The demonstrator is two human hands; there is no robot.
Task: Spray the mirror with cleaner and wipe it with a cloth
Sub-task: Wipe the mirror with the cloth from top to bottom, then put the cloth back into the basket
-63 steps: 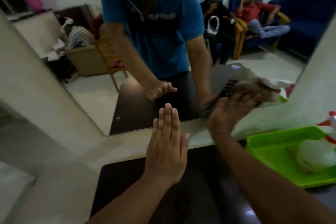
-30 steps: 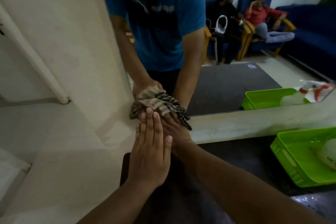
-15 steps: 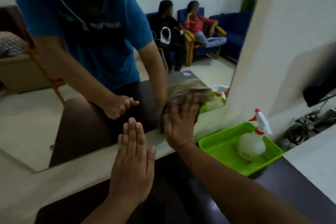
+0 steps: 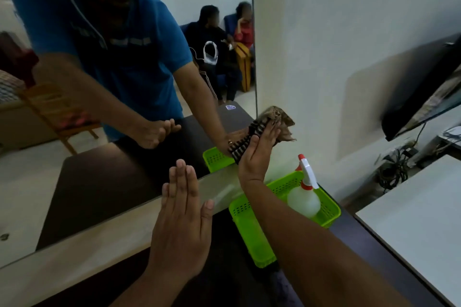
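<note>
checked cloth point(image 4: 275, 123) under the flat-fingered right hand point(image 4: 257, 154) at the mirror point(image 4: 99, 182) edge, left hand point(image 4: 180, 214) open, upright

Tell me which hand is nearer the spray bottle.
Right. The right hand, pressing the cloth at the mirror's right edge, is just above and left of the spray bottle in the green basket. The left hand is flat, farther left.

Glossy glass mirror point(image 4: 104, 182) — woven cloth point(image 4: 277, 119) — perforated plastic basket point(image 4: 252, 239).
</note>
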